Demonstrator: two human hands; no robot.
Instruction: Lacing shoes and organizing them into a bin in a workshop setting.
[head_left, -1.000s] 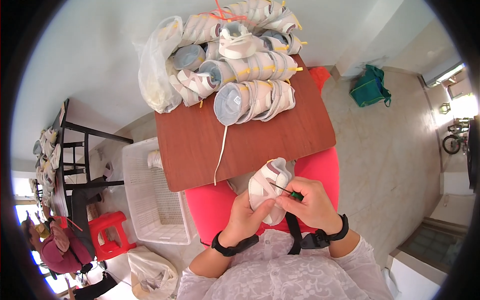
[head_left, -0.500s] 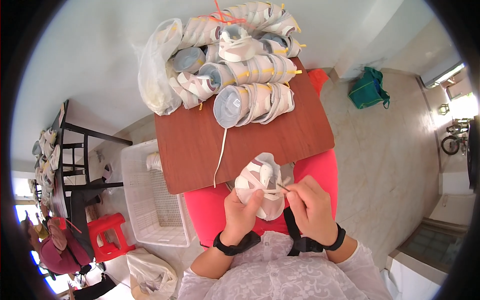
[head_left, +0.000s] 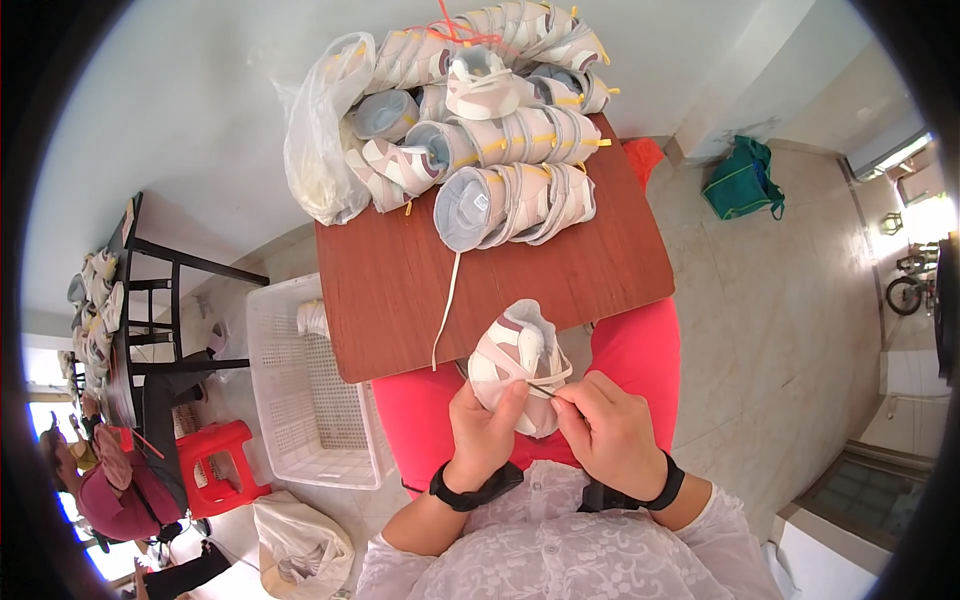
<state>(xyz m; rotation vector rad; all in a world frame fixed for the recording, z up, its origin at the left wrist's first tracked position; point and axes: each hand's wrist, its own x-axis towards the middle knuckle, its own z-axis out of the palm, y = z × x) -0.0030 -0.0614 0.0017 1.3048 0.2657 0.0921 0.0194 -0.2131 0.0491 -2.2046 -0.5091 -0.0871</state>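
Note:
A pale pink and white shoe upper (head_left: 510, 345) is held over my lap, just off the table's near edge. My left hand (head_left: 482, 432) is closed round its lower left side, thumb on top. Between the fingers and thumb of my right hand (head_left: 612, 428) is a thin dark hook-like tool (head_left: 541, 389), pointing left across the upper's lacing area. A pale lace (head_left: 556, 372) loops at the upper's right side, close to the tool. Whether the tool's tip goes through an eyelet cannot be made out.
Stacked shoe uppers (head_left: 520, 205) and a clear plastic bag (head_left: 325, 140) crowd the far part of the brown table (head_left: 500, 290). To the left are a white crate (head_left: 375, 470), a red stool (head_left: 225, 490) and a seated person (head_left: 115, 500). A green bag (head_left: 742, 180) lies on the floor.
My right hand has moved slightly left and down, bringing the tool's tip across the upper near my left thumb. The lace now bows out in a loop at the right side.

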